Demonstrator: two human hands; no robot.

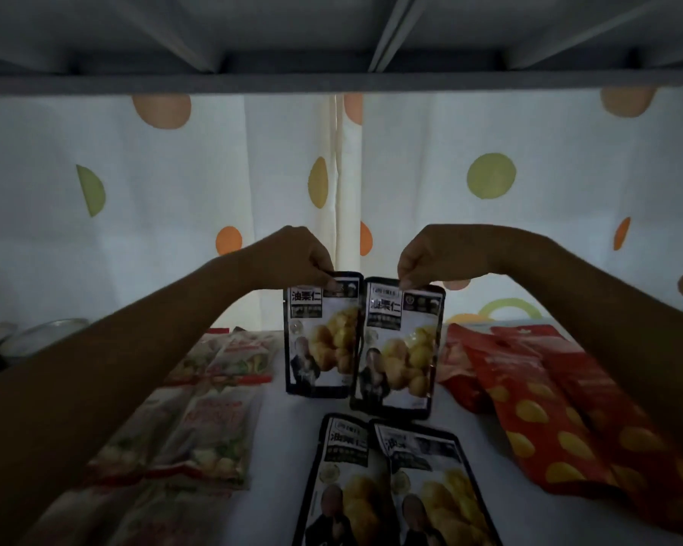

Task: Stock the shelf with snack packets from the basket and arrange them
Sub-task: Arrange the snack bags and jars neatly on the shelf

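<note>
Flat pair (344, 486): bottom centre; align behind it.
Left packet (322, 336): frame centre, top pinched by your left hand (304, 256); keep upright.
Right packet (397, 348): touching it, top pinched by your right hand (424, 258); level both tops.

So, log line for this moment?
left hand: pinches left black packet | right hand: pinches right black packet | both upright, side by side
</note>
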